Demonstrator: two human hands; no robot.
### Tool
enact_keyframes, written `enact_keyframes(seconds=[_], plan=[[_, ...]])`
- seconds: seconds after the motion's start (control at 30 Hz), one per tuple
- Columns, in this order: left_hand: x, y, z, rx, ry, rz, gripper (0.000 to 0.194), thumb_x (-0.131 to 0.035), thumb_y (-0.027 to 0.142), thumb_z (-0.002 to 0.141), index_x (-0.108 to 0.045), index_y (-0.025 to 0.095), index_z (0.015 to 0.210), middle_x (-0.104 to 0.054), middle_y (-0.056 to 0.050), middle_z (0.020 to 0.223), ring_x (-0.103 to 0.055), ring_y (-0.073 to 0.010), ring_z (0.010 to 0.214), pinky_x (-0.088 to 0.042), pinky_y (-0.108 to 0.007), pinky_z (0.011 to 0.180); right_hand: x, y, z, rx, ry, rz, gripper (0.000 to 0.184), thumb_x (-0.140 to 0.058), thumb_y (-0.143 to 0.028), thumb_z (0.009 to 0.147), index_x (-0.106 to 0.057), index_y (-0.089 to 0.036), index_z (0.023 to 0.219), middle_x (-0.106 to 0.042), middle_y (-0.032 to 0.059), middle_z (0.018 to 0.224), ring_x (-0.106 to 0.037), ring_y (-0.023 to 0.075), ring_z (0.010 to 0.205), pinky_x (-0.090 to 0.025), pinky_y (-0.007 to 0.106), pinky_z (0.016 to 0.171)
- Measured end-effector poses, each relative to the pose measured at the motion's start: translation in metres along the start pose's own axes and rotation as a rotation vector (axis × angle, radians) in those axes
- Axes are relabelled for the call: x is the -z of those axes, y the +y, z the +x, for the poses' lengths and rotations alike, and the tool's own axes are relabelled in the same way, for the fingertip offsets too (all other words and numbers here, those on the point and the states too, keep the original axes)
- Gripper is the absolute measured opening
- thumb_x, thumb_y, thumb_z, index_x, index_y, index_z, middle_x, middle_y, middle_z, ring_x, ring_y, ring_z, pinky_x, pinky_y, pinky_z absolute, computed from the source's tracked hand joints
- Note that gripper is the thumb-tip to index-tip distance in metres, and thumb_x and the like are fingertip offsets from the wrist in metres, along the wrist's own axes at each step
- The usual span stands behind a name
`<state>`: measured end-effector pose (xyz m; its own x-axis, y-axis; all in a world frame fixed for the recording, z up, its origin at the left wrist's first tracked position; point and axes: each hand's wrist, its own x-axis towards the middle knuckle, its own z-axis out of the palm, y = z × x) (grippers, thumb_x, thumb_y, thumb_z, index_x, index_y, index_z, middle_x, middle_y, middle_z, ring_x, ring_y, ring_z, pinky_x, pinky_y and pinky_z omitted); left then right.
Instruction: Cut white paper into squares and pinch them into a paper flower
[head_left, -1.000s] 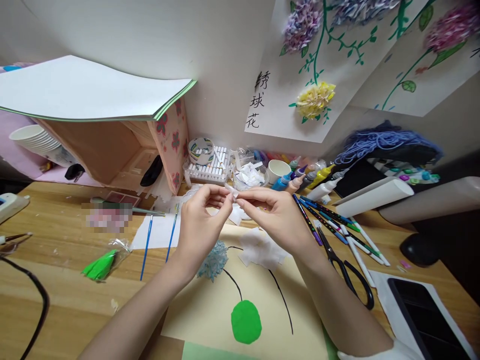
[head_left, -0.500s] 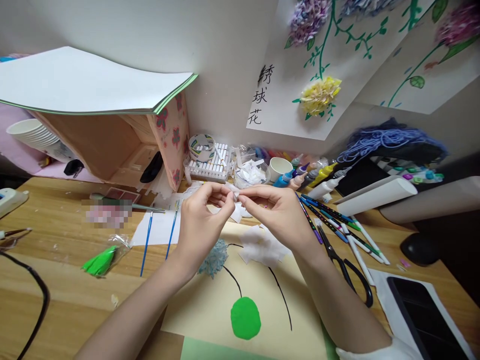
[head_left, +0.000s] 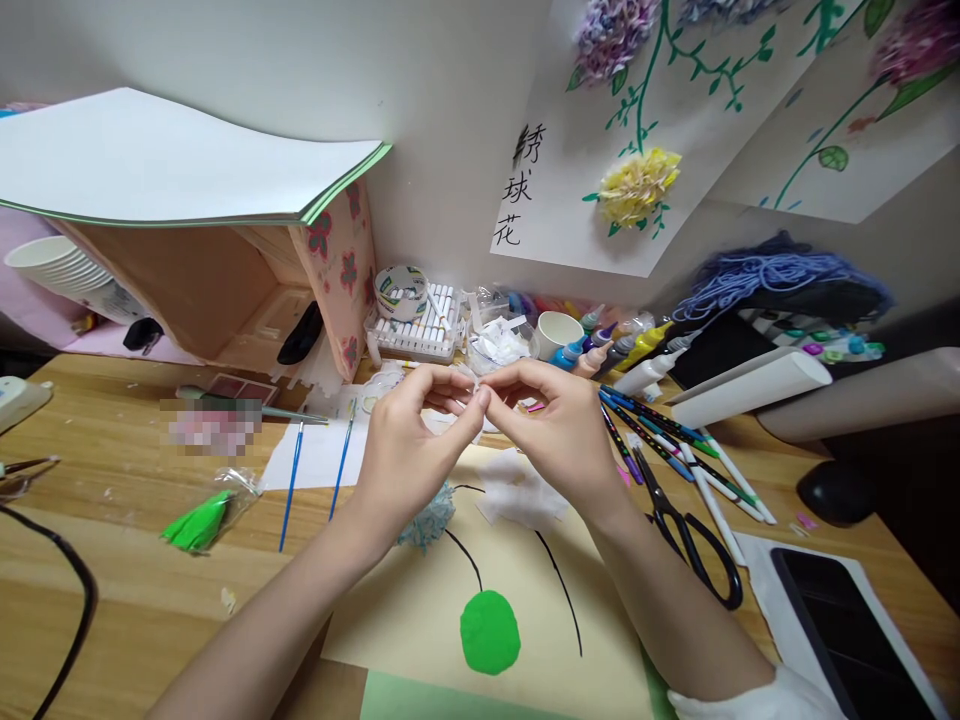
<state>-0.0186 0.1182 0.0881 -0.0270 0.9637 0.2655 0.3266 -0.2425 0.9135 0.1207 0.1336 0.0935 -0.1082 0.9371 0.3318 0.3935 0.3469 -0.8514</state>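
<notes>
My left hand (head_left: pixel 420 430) and my right hand (head_left: pixel 551 430) meet fingertip to fingertip above a cream sheet (head_left: pixel 405 630). Between their pinched thumbs and forefingers is a small white paper piece (head_left: pixel 475 382), mostly hidden by the fingers. On the sheet beneath lie a green round patch (head_left: pixel 490 632), black curved lines and a pale blue paper flower (head_left: pixel 429 522), partly covered by my left wrist. A cluster of white paper pieces (head_left: pixel 521 490) rests on the sheet under my right hand. A tub of white paper scraps (head_left: pixel 501 342) stands beyond my fingers.
Black-handled scissors (head_left: pixel 686 540), several markers (head_left: pixel 660 440) and a phone (head_left: pixel 844 630) lie to the right. Two blue brushes (head_left: pixel 292 485) and a bagged green bundle (head_left: pixel 199 520) lie left. Paint bottles (head_left: pixel 645 370), a paper cup (head_left: pixel 559 333) and a marker box (head_left: pixel 416 325) line the wall.
My fingertips have drawn closer together around the white paper piece, and the left thumb has shifted slightly right. The whole view has moved a little; the sheet and tools stay in place.
</notes>
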Motion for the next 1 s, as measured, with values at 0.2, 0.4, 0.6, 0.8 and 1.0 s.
enact_keyframes(seconds=[0.2, 0.4, 0.6, 0.8, 1.0], plan=[[0.001, 0.0, -0.001, -0.001, 0.022, -0.006, 0.012, -0.057, 0.027, 0.083, -0.061, 0.017, 0.082, -0.065, -0.002, 0.079, -0.06, -0.013, 0.074, -0.048, -0.022, 0.07, 0.0, -0.004, -0.001, 0.018, -0.005, -0.034, 0.005, -0.06, -0.019, 0.078, -0.063, -0.019, 0.073, -0.065, 0.0007, 0.071, -0.059, 0.0131, 0.064, -0.048, 0.026, 0.061], [0.002, 0.0, 0.001, 0.061, -0.024, -0.135, 0.015, -0.056, 0.031, 0.084, -0.062, 0.017, 0.083, -0.066, -0.003, 0.078, -0.062, -0.0141, 0.074, -0.049, -0.023, 0.067, 0.002, 0.001, 0.003, -0.06, 0.004, 0.032, 0.004, -0.059, -0.021, 0.077, -0.06, -0.019, 0.074, -0.063, 0.0, 0.071, -0.058, 0.0122, 0.062, -0.048, 0.025, 0.059], [0.003, -0.002, 0.002, 0.117, -0.037, -0.195, 0.016, -0.057, 0.032, 0.084, -0.06, 0.017, 0.081, -0.065, -0.002, 0.076, -0.061, -0.013, 0.072, -0.048, -0.022, 0.066, 0.002, 0.008, 0.009, -0.15, -0.032, 0.169, 0.007, -0.059, -0.024, 0.075, -0.057, -0.017, 0.072, -0.06, -0.0001, 0.069, -0.055, 0.0112, 0.061, -0.045, 0.024, 0.057], [0.003, -0.001, 0.004, 0.121, -0.006, -0.206, 0.015, -0.057, 0.03, 0.084, -0.057, 0.017, 0.077, -0.063, -0.001, 0.074, -0.06, -0.0119, 0.071, -0.046, -0.022, 0.067, 0.002, 0.008, 0.01, -0.195, -0.053, 0.224, 0.009, -0.059, -0.025, 0.075, -0.056, -0.017, 0.071, -0.058, -0.0005, 0.068, -0.052, 0.0102, 0.059, -0.043, 0.023, 0.054], [0.004, -0.002, 0.004, 0.133, 0.007, -0.22, 0.015, -0.057, 0.029, 0.083, -0.054, 0.018, 0.073, -0.06, 0.001, 0.07, -0.059, -0.0118, 0.069, -0.045, -0.022, 0.067, 0.003, 0.011, 0.012, -0.179, -0.025, 0.238, 0.008, -0.059, -0.023, 0.073, -0.056, -0.017, 0.069, -0.057, -0.0009, 0.067, -0.051, 0.01, 0.057, -0.042, 0.023, 0.054]])
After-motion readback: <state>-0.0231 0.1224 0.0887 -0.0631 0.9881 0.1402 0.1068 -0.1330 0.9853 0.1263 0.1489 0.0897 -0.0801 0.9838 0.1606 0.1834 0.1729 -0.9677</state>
